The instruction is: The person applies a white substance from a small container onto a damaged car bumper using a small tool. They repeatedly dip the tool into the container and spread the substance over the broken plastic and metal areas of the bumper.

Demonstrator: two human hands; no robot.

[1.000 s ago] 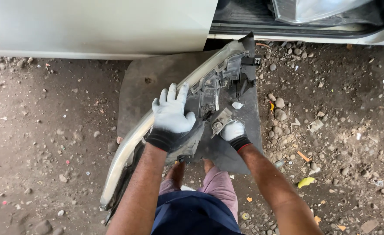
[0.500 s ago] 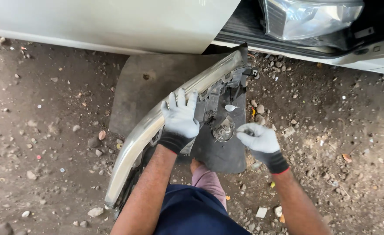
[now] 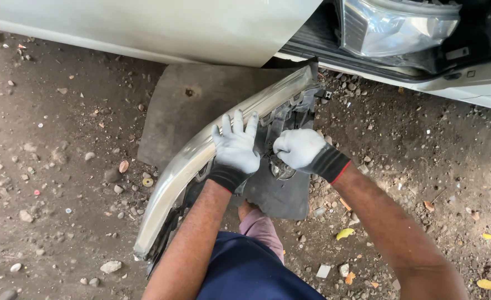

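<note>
On the dirt ground beside a white car body [image 3: 145,28], a long headlamp unit [image 3: 201,161] lies across a dark rubber mat [image 3: 190,105], lens side turned toward the left, its black back housing facing up. Compared with half a second ago, the right hand [image 3: 300,148] has come off the lower right edge of the housing and moved in toward its middle; it now sits bunched over a round fitting [image 3: 280,168] on the back, fingers curled tight, though what they pinch is hidden under the glove. The left hand [image 3: 235,149] has barely shifted: it lies flat on the lamp's upper edge, fingers [image 3: 237,121] spread wide, pressing and steadying more than gripping. Judged from that, work has moved from bracing the lamp to handling something at the back socket. Around: a second headlamp [image 3: 395,28] mounted in the car above, loose stones [image 3: 111,266] and dry leaves [image 3: 344,234] scattered over the soil. The person's own knee [image 3: 262,230] crowds the lamp's near side; the right wrist hides part of the housing.
</note>
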